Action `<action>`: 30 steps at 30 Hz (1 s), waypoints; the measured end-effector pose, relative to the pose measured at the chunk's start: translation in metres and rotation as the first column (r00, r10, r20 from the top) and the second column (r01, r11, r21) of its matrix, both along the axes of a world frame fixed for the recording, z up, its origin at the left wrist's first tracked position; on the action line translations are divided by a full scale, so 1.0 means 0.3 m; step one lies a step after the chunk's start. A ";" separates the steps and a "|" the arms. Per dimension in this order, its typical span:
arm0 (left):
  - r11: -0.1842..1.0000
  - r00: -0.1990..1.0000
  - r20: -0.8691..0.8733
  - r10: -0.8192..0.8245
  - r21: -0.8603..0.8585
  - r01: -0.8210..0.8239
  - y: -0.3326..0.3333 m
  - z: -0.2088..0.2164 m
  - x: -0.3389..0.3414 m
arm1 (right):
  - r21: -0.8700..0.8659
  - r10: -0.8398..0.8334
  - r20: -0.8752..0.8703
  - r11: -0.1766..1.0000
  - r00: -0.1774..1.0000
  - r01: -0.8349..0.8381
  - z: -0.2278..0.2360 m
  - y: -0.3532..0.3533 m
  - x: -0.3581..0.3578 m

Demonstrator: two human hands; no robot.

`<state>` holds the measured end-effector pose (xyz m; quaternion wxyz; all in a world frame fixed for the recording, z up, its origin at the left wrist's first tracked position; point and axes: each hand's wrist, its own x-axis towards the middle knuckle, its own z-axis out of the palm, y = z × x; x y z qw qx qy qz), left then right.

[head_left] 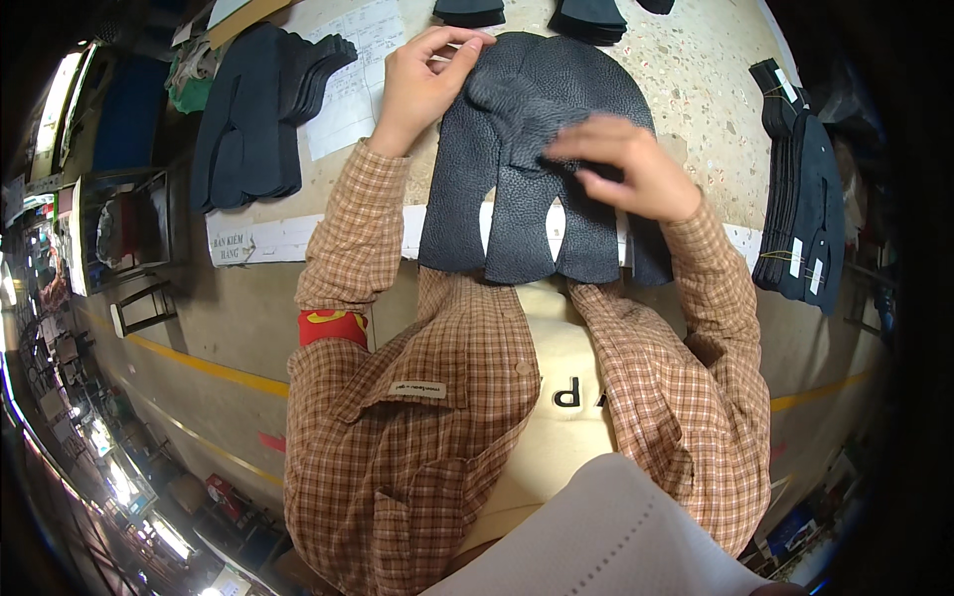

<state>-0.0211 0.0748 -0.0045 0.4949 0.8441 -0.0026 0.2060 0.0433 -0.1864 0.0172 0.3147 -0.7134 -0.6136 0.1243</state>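
Black grained leather pieces (462, 169) with long rounded lobes lie before me across the near table edge, their lower ends overhanging it. On top, a smaller leather piece (532, 119) is rumpled and partly folded. My left hand (427, 84) is at the upper left edge of the leather, thumb and forefinger pinched on it and the other fingers curled. Over the right part hovers or rests my right hand (631, 164), fingers stretched toward the folded piece and thumb apart. Its fingertips are smeared by motion, so I cannot tell whether they touch.
Stacked dark cut pieces (248, 119) lie at the left, beside a paper sheet with writing (343, 89). Another dark stack (800, 199), with white tags and bands, is at the right edge. More dark pieces (586, 18) sit at the back. A stool (147, 308) stands on the floor.
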 end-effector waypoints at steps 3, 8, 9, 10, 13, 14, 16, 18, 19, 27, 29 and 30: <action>0.989 0.996 -0.010 -0.084 0.119 0.084 -0.015 -0.005 0.000 | 0.085 -0.070 -0.065 0.994 0.995 0.075 -0.027 -0.006 -0.011; 0.794 0.937 -0.053 -0.346 0.515 0.322 -0.065 -0.003 -0.015 | 0.145 -0.347 -0.108 0.921 0.932 0.360 0.007 -0.080 0.053; 0.781 0.928 -0.140 -0.344 0.507 0.366 -0.070 0.002 -0.018 | 0.149 -0.362 -0.101 0.916 0.927 0.373 0.018 -0.086 0.066; 0.791 0.931 -0.104 -0.350 0.500 0.353 -0.072 0.010 -0.019 | 0.152 -0.373 -0.108 0.910 0.921 0.387 0.027 -0.088 0.076; 0.798 0.939 -0.195 -0.284 0.494 0.345 -0.066 0.031 -0.028 | 0.124 -0.391 -0.094 0.908 0.915 0.401 0.047 -0.089 0.109; 0.792 0.922 -0.293 -0.252 0.485 0.371 -0.062 0.034 -0.026 | 0.152 -0.358 -0.095 0.917 0.929 0.369 0.050 -0.087 0.126; 0.791 0.877 -0.443 -0.189 0.460 0.403 -0.052 0.031 -0.021 | 0.207 -0.334 -0.065 0.917 0.940 0.340 0.048 -0.068 0.166; 0.842 0.952 -0.217 -0.216 0.452 0.295 -0.052 0.014 -0.017 | 0.222 -0.295 -0.086 0.926 0.952 0.307 0.045 -0.040 0.212; 0.864 0.969 -0.131 -0.208 0.440 0.245 -0.049 0.006 -0.014 | 0.226 -0.274 -0.131 0.927 0.953 0.298 0.045 -0.023 0.236; 0.714 0.949 -0.258 -0.182 -0.698 -0.053 -0.046 0.006 0.011 | 0.204 -0.186 -0.699 0.874 0.691 0.441 -0.053 0.124 0.211; 0.707 0.941 -0.236 -0.244 -0.708 0.006 -0.080 0.003 0.006 | 0.159 -0.163 -0.784 0.880 0.599 0.447 -0.075 0.128 0.176; 0.708 0.937 -0.235 -0.259 -0.706 0.019 -0.098 -0.001 0.005 | 0.169 -0.180 -0.763 0.872 0.621 0.460 -0.080 0.126 0.167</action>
